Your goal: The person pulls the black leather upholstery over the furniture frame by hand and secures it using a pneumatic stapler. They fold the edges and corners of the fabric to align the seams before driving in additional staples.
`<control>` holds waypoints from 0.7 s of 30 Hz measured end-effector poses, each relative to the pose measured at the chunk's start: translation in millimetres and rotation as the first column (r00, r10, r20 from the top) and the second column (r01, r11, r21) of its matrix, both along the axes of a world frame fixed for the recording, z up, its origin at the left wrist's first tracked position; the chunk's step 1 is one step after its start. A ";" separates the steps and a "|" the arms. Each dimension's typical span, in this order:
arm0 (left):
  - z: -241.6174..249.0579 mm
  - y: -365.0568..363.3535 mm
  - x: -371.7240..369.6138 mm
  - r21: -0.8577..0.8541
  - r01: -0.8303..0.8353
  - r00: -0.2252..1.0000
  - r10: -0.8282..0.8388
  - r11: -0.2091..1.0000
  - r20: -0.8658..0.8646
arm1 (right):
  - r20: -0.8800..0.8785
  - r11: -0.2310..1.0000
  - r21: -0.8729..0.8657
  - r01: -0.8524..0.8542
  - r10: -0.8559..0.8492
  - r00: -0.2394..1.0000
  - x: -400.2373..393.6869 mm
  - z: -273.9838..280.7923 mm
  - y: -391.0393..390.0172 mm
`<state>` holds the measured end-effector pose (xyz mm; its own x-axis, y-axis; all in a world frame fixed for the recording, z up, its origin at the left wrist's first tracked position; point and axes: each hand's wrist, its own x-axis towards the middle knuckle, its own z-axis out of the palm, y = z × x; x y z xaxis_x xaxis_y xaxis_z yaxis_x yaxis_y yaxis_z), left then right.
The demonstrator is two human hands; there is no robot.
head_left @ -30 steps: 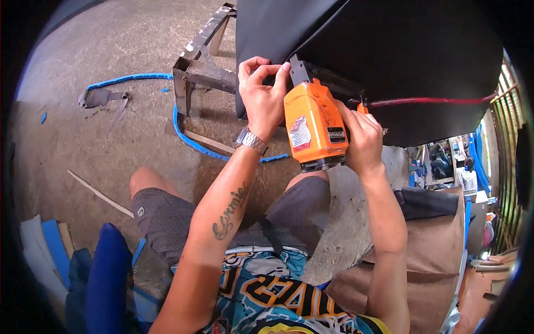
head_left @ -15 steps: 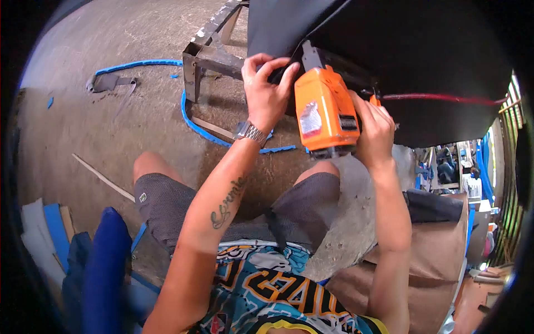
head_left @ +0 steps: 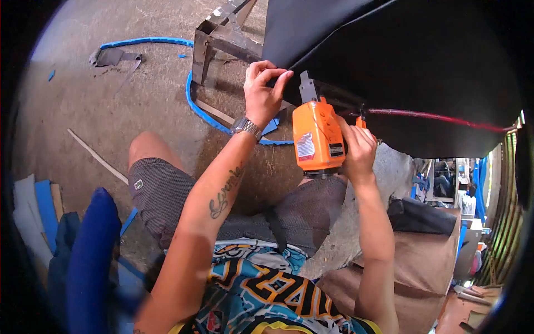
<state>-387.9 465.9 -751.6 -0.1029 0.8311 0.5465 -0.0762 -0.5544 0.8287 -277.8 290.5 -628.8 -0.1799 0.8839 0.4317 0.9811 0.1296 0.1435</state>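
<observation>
My right hand [head_left: 360, 149] is wrapped around the handle of an orange air staple gun [head_left: 318, 136]. Its dark metal nose points away from me, just right of my left fingertips, and a red hose [head_left: 439, 115] runs off its handle side to the right. With thumb and fingers pinched together, my left hand [head_left: 265, 92] holds the edge of a large sheet of black upholstery material [head_left: 423, 61]. A seam or fold line crosses that sheet. Beneath my fingers, the frame the material hangs over is mostly hidden.
A metal stand [head_left: 208, 47] is beyond my left hand. A blue strip [head_left: 192, 103] curls across the concrete floor, with a grey scrap [head_left: 114, 57] nearby. At lower left is a dark blue roll [head_left: 94, 250]; brown sheet material [head_left: 411, 261] lies at right.
The staple gun has drawn back toward me, its nose now lower beside my left fingertips. My left hand keeps its pinch on the material's edge. The view has shifted slightly.
</observation>
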 end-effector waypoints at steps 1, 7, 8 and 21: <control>0.1 -0.4 0.8 0.002 -0.010 1.000 0.010 1.000 0.003 | -0.002 1.000 0.005 -0.001 0.001 1.000 -2.6 -1.0 3.3; 4.3 -5.1 7.1 -0.050 -0.057 0.998 0.058 0.997 0.029 | 0.031 1.000 -0.005 0.018 -0.018 0.999 -2.5 -8.8 13.1; 5.3 -5.6 8.5 -0.058 -0.064 0.997 0.066 0.996 0.035 | 0.034 1.000 -0.009 0.029 -0.028 0.999 -2.9 -8.3 13.7; 13.8 -4.8 5.4 -0.098 0.003 0.995 0.007 0.995 0.104 | 0.077 0.997 0.046 0.063 -0.066 0.995 1.6 -22.8 20.2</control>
